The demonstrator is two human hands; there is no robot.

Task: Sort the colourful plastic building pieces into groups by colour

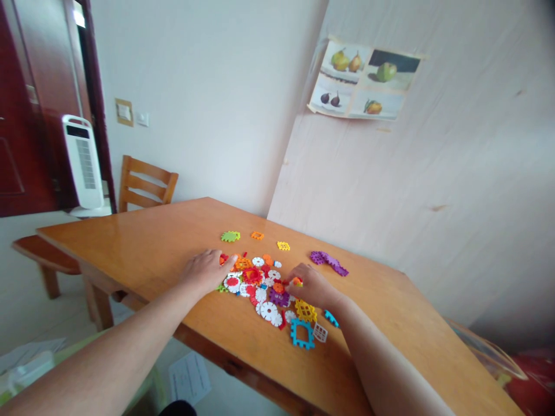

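A heap of colourful plastic building pieces (260,283), with notched white discs and toothed square frames among them, lies on the wooden table. At the heap's left edge, my left hand (208,268) curls its thumb and fingers around red and orange plastic pieces (223,259). My right hand (313,286) is bent over the right side, an orange plastic piece (297,282) showing between thumb and fingers. Its grip is partly hidden. Close to its wrist are a yellow lattice square (306,311), a blue square frame (302,334) and a white window piece (320,332).
Behind the heap lie green gear-edged pieces (230,236), an orange frame (257,235), a yellow square (283,246) and a purple joined strip (329,262). The wooden table (143,245) meets the wall. A chair (147,182) stands beyond its far left side.
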